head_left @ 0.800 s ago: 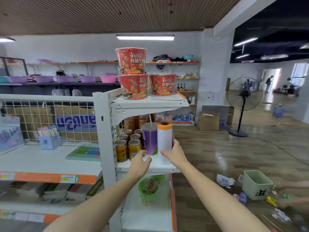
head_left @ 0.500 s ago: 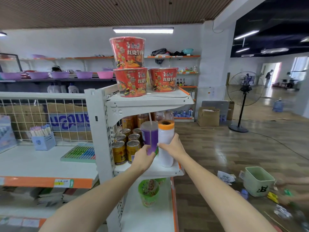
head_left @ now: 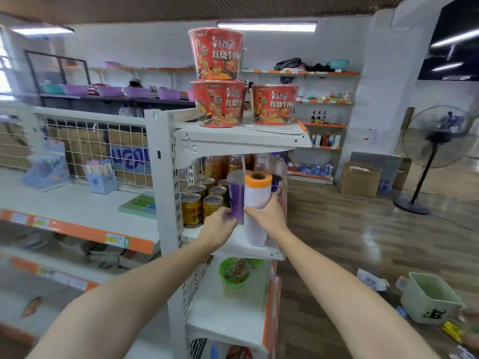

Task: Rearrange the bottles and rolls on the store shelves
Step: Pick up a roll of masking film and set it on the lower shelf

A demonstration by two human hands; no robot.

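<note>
Both hands (head_left: 267,216) now grip the touching purple roll (head_left: 236,200) and white roll (head_left: 256,203).

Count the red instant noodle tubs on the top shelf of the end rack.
3. One noodle tub is stacked on a second at the shelf's left; the third stands beside them on the right. More could be hidden behind them.

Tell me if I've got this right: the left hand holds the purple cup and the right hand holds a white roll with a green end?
Not quite. In the head view the white roll in the right hand has an orange end, not green. The left hand does hold the purple cup.
</note>
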